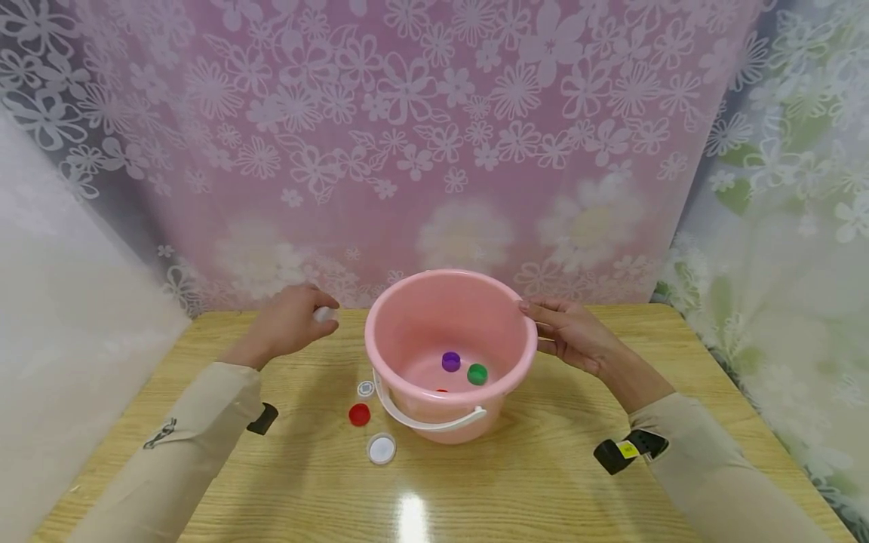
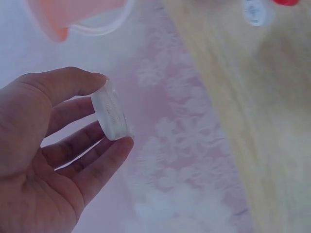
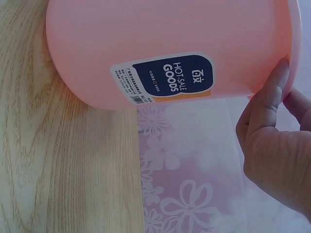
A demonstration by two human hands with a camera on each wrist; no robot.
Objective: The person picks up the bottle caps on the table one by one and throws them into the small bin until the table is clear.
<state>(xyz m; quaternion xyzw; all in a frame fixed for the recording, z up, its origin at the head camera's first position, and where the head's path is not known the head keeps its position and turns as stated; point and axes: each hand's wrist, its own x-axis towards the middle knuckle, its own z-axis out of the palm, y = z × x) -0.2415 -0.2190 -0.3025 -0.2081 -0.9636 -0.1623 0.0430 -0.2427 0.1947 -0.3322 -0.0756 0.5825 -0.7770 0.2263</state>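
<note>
A pink bucket [image 1: 407, 354] with a white handle [image 1: 434, 424] stands on the table, with a purple cap [image 1: 451, 362], a green cap [image 1: 477, 374] and a sliver of a red one inside. My left hand [image 1: 292, 320] is held up left of the bucket, pinching a white round cap [image 2: 111, 114] between thumb and fingertips. On the bucket's right side, my right hand [image 1: 573, 335] grips the rim; the right wrist view shows fingers along the outer wall beside the rim. A printed label [image 3: 175, 75] is on that wall.
Left of the bucket lie a small white cap with a printed top [image 1: 366, 389], a red cap [image 1: 359, 414] and a larger white cap [image 1: 382, 449]. The wooden table [image 1: 543, 490] ends at a flowered curtain [image 1: 434, 151] behind, with more curtain at both sides.
</note>
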